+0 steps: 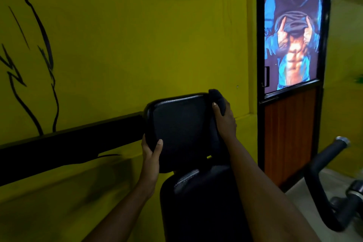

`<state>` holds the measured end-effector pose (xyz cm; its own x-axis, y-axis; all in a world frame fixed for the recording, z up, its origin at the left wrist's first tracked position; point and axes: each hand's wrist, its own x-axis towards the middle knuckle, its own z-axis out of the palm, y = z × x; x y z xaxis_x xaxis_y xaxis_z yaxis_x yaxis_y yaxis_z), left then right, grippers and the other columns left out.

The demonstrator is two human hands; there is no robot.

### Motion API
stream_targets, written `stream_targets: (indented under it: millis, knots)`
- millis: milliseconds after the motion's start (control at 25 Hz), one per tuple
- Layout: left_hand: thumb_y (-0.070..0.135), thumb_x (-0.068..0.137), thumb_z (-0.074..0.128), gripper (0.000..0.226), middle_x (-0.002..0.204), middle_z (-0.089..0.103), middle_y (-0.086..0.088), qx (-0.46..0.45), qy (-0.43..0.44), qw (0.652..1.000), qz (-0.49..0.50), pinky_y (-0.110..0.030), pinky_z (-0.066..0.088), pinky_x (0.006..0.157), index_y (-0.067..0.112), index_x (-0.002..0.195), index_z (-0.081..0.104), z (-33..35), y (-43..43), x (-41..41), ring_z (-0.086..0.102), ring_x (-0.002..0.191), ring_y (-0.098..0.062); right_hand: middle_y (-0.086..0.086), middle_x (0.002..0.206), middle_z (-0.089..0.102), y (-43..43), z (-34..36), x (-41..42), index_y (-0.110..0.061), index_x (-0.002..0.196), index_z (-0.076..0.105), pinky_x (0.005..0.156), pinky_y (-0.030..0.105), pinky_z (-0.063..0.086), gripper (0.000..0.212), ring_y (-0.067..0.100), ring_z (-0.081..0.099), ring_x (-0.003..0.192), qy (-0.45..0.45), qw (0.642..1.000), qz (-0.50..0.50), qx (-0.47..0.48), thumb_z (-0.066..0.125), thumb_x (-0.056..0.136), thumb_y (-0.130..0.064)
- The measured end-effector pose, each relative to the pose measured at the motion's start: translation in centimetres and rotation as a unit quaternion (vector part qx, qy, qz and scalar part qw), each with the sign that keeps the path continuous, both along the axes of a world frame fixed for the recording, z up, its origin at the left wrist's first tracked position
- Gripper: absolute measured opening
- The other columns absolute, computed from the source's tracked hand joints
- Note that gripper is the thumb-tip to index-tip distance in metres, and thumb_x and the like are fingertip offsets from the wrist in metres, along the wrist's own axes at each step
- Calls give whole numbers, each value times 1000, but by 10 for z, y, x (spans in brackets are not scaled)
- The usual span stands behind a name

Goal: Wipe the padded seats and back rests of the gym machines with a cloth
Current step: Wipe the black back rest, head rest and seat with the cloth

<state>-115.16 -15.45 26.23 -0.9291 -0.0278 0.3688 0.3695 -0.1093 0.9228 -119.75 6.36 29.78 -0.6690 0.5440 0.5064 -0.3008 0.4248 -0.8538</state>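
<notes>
A black padded head rest [179, 127] stands upright in front of me on top of a gym machine. Below it lies the machine's longer black back pad [200, 206]. My left hand [151, 153] grips the head rest's lower left corner, thumb on the front face. My right hand [225, 119] presses a dark cloth [217, 97] against the head rest's upper right edge; the cloth wraps over that corner.
A yellow wall [137, 35] with black line art is close behind the machine. A black bar [68, 143] runs left from the head rest. A door with a poster and a wood panel [290, 135] stands at right. A black padded handle [324, 163] curves up at lower right.
</notes>
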Motion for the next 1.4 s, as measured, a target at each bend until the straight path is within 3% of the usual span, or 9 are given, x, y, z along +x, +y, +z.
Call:
stream_targets:
  millis: [200,360,560,760,840,1000,1200,1280,1400]
  knots:
    - [21,97,45,63,151,31,-6,20,-7,1000,-15,-29,36,101,25,149,9,1,0,3,36,136,-23,15,141,41,-15,-37,11,-35,144,24,104,54,32,63,39,39,126,-105,986,-21,-128,34,89,-65]
    - [20,97,45,63,151,31,-6,37,-13,999,-29,-30,38,99,25,149,11,2,-2,5,38,134,-22,19,151,20,-48,-36,30,-33,148,10,107,48,24,66,42,26,133,-153,965,-62,-205,38,92,-57]
    - [19,97,45,61,149,32,-4,43,-5,999,-29,-29,39,94,24,149,13,3,-1,8,40,130,-19,20,154,12,-98,-40,51,-27,149,9,111,41,15,65,37,17,139,-126,960,-73,-240,43,95,-43]
    - [16,98,43,59,141,38,0,55,-3,997,-44,-29,40,91,23,148,13,1,-4,5,43,123,-16,15,150,23,-135,-79,70,-32,145,25,110,39,28,58,32,27,136,-54,991,-69,-104,51,94,-30]
    - [16,97,44,59,145,36,-2,60,-5,997,-48,-31,41,94,23,148,14,-1,-5,1,42,126,-18,16,145,28,-111,-82,58,-32,144,30,105,44,35,55,33,35,131,-42,989,-95,-110,52,94,-25]
    - [17,97,44,59,149,33,-7,59,2,998,-37,-35,41,100,22,148,14,-6,-4,-2,41,132,-24,17,144,29,-129,-77,56,-33,144,28,106,42,33,56,33,34,130,-62,984,-145,-82,51,94,-26]
    - [18,98,42,47,142,41,-3,51,-1,995,-80,-32,43,98,26,141,26,2,-13,6,45,126,-20,14,143,29,-181,-98,96,-37,143,27,108,38,33,68,27,33,131,9,998,-22,56,53,86,-12]
    - [27,99,38,48,140,42,3,56,-21,995,-82,-25,43,92,24,145,26,5,-24,9,45,124,-17,14,141,33,-168,-86,99,-38,141,33,105,41,38,62,28,36,129,50,990,-16,132,52,86,-15]
    - [38,98,37,52,147,39,3,49,-33,998,-26,-33,34,104,26,147,26,7,-42,3,41,132,-18,10,145,35,-158,-22,75,-41,138,37,86,46,46,52,34,42,120,87,947,-96,294,44,88,-30]
